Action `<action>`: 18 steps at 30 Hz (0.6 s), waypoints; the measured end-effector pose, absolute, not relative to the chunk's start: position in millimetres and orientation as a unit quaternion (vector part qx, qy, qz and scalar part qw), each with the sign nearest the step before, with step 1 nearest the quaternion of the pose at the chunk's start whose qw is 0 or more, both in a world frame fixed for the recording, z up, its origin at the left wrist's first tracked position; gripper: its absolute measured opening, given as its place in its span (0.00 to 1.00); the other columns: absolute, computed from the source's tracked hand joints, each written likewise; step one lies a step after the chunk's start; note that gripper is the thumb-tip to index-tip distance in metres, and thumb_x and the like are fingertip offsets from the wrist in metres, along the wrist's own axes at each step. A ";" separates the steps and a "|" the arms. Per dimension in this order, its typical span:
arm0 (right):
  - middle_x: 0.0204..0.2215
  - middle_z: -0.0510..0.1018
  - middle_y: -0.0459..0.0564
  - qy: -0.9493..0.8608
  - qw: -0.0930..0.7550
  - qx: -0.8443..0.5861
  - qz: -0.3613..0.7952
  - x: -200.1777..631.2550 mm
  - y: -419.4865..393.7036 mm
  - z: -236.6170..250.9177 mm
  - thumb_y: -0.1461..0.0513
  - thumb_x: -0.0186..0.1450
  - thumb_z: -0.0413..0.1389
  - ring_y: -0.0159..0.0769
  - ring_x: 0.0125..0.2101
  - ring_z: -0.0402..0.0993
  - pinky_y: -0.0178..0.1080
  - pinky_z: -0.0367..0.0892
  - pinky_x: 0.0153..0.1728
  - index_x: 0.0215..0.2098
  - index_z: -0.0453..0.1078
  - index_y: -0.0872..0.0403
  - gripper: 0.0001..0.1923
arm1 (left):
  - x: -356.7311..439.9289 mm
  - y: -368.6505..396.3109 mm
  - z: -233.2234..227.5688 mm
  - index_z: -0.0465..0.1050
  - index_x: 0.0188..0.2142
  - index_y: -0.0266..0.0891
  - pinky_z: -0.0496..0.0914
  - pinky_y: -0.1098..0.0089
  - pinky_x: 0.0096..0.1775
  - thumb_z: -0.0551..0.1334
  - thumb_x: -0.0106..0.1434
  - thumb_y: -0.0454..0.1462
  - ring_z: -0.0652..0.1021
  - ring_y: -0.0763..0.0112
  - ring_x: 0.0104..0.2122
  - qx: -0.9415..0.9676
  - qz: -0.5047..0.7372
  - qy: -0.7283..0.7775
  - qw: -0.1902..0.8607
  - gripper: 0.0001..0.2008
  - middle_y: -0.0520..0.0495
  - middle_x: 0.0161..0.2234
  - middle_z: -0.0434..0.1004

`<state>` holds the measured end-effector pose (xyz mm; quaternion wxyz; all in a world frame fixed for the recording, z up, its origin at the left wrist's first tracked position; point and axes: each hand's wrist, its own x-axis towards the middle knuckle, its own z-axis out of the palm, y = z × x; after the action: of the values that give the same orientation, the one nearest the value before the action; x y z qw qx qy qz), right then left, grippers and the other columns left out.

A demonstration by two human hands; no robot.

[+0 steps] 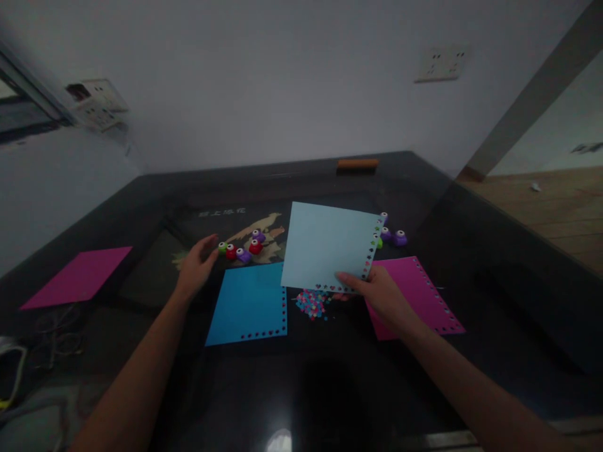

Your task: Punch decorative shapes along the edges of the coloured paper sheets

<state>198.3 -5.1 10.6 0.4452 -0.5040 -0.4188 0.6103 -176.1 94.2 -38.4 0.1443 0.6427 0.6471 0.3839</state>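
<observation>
My right hand (pixel 377 292) pinches a pale blue sheet of paper (pixel 330 245) by its lower right corner, holding it raised over the table. Small shaped holes run along the sheet's right and bottom edges. My left hand (pixel 196 262) has its thumb and fingers apart, beside a green craft punch (pixel 223 248); whether it touches the punch I cannot tell. Close by stand red craft punches (pixel 255 247) and purple craft punches (pixel 244 255). A blue sheet (pixel 249 301) with punched edges lies below them. Partly under my right forearm is a punched magenta sheet (pixel 419 292).
Colourful paper confetti (pixel 311 304) is heaped mid-table. More purple punches (pixel 400 237) stand behind the raised sheet. Another magenta sheet (pixel 80 276) lies far left, near glasses (pixel 59 339). At the back edge of the dark table (pixel 226 395) rests an orange-brown bar (pixel 357 164), close to the wall.
</observation>
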 end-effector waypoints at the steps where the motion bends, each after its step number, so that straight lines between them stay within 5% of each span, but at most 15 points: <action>1: 0.27 0.80 0.50 -0.417 0.445 -0.506 0.610 198.5 -5.0 9.6 0.55 0.51 0.64 0.36 0.23 0.76 0.41 0.72 0.27 0.30 0.74 0.55 0.13 | -175.8 93.5 -38.0 0.65 0.54 0.38 0.67 0.59 0.50 0.57 0.59 0.40 0.72 0.58 0.50 0.660 0.359 0.644 0.144 0.23 0.40 0.52 0.71; 18: 0.28 0.80 0.50 -0.420 0.431 -0.513 0.612 195.5 -7.1 7.2 0.56 0.50 0.64 0.38 0.23 0.76 0.43 0.73 0.28 0.31 0.73 0.54 0.13 | -171.6 91.8 -36.4 0.73 0.40 0.37 0.67 0.59 0.45 0.58 0.56 0.41 0.73 0.55 0.42 0.697 0.255 0.670 0.012 0.14 0.40 0.41 0.74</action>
<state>195.5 -7.1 7.2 0.4312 -0.5133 -0.4197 0.6119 -171.6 91.8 -36.4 0.0120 0.6967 0.6703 0.2554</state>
